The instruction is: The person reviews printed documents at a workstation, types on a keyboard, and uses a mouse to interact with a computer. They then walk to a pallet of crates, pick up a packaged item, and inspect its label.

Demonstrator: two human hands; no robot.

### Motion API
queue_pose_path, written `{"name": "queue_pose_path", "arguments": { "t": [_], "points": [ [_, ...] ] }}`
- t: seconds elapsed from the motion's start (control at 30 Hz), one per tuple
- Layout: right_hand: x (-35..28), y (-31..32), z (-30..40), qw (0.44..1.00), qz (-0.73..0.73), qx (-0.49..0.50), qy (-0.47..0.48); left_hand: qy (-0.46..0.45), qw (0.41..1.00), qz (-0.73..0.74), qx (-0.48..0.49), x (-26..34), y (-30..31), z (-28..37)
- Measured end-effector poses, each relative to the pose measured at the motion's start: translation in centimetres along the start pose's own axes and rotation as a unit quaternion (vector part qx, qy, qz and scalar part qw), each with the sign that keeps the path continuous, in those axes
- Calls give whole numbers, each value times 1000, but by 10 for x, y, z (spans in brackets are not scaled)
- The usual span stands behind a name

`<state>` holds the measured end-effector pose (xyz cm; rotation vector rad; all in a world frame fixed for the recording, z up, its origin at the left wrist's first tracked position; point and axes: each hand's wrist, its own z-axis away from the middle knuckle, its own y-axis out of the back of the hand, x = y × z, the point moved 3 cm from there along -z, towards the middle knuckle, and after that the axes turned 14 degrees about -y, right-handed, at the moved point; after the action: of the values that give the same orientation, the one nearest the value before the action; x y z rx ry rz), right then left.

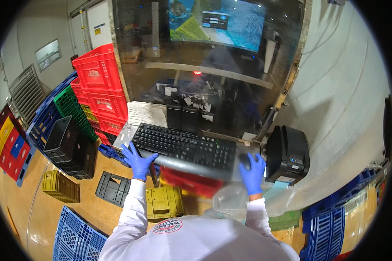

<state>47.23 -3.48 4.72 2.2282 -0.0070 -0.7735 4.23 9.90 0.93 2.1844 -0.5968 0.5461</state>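
My left hand (138, 163), in a blue glove, rests with spread fingers at the left front edge of a black computer keyboard (183, 143); nothing is held in it. My right hand (252, 176), gloved the same way, lies over a dark computer mouse (244, 160) to the right of the keyboard, partly hiding it. Keyboard and mouse are on a narrow shelf (122, 136) below a transparent panel. Behind that panel a monitor (245, 23) is lit, with a small dialog window on a landscape background.
Right of the mouse stands a black label printer (285, 156), a light-blue strip at its front. Papers (147, 113) lean behind the keyboard. Stacked red crates (98, 75) rise at left. Yellow crates (165, 204), a black crate (112, 189) and a blue pallet (78, 236) are on the floor.
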Motion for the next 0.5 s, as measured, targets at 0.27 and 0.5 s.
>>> {"name": "queue_pose_path", "arguments": {
  "t": [0.27, 0.5],
  "points": [
    [1, -9, 2, 999, -18, -13, 28, 57, 997, 31, -31, -16, -9, 6],
    [5, -9, 7, 999, -28, 1, 45, 77, 996, 30, -46, -12, -11, 6]
  ]
}}
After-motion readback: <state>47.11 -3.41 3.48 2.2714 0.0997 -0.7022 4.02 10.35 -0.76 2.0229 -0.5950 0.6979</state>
